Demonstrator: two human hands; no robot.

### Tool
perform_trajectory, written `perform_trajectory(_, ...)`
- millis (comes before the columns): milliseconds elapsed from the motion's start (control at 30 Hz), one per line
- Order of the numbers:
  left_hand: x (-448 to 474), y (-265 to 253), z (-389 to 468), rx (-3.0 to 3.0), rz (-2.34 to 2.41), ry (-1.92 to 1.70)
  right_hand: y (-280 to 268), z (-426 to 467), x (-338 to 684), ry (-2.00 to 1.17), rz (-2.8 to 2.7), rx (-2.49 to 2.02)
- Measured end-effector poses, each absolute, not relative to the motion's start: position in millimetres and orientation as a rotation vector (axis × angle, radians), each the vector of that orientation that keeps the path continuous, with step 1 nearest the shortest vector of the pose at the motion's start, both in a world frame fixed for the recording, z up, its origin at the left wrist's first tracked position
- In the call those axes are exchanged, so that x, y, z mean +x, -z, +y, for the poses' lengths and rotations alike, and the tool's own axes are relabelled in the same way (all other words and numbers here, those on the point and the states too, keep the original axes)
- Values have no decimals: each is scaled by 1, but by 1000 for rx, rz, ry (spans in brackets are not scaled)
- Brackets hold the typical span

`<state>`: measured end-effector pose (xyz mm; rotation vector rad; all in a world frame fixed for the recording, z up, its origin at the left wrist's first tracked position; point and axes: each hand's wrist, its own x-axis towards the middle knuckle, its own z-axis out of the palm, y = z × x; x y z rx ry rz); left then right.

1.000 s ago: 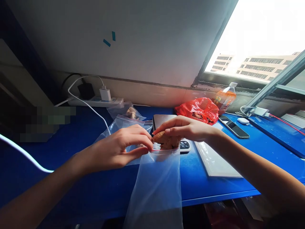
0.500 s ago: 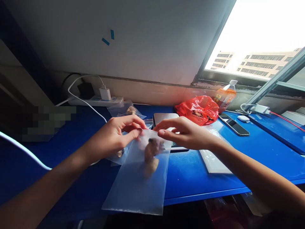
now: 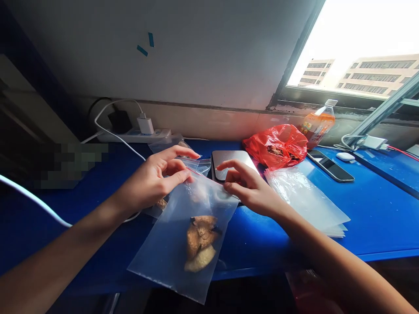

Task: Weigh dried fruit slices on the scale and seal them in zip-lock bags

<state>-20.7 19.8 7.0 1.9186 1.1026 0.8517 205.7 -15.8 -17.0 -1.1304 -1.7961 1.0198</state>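
Note:
A clear zip-lock bag [image 3: 163, 255] hangs between my hands over the table's front edge, its red-lined mouth at the top. Inside it, low down, lie brown and pale dried pieces [image 3: 201, 242] that look like dried mushroom or fruit slices. My left hand [image 3: 163, 174] pinches the bag's upper left corner between thumb and fingers. At the upper right corner, my right hand [image 3: 247, 185] grips the bag with thumb and bent fingers. Just behind the hands sits a flat silver-topped scale [image 3: 231, 161], partly covered by my right hand.
A red plastic bag [image 3: 276, 144] with dried pieces stands behind, beside an orange drink bottle [image 3: 319, 124]. A stack of clear bags [image 3: 310, 205] lies at the right, near a phone [image 3: 330, 165]. Filled bags [image 3: 166, 141] are behind my left hand. A power strip [image 3: 127, 136] lines the wall.
The dried pieces have dropped lower in the bag. My right hand has moved slightly right and down, and the bag's mouth is stretched out between both hands. The view has shifted a little.

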Motion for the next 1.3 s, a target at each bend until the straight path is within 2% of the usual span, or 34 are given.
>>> perform_trajectory(167, -6, 5, 7, 2118, 1015, -847, 18, -22, 195, -701, -1984, -1041)
perform_trajectory(333, 1, 15, -8, 2249, 878, -859, 22, -26, 184, -698, -1984, -1000)
perform_trajectory(700, 4, 14, -10, 2293, 1062, -850, 30, -29, 180, -637, -1932, -1097)
perform_trajectory(933, 2, 7, -6, 2231, 1167, -698, 34, -30, 176, -613, -1926, -1110)
perform_trajectory(1300, -11, -17, -5, 2186, 1239, -875, 21, -29, 178, -545, -1976, -1085)
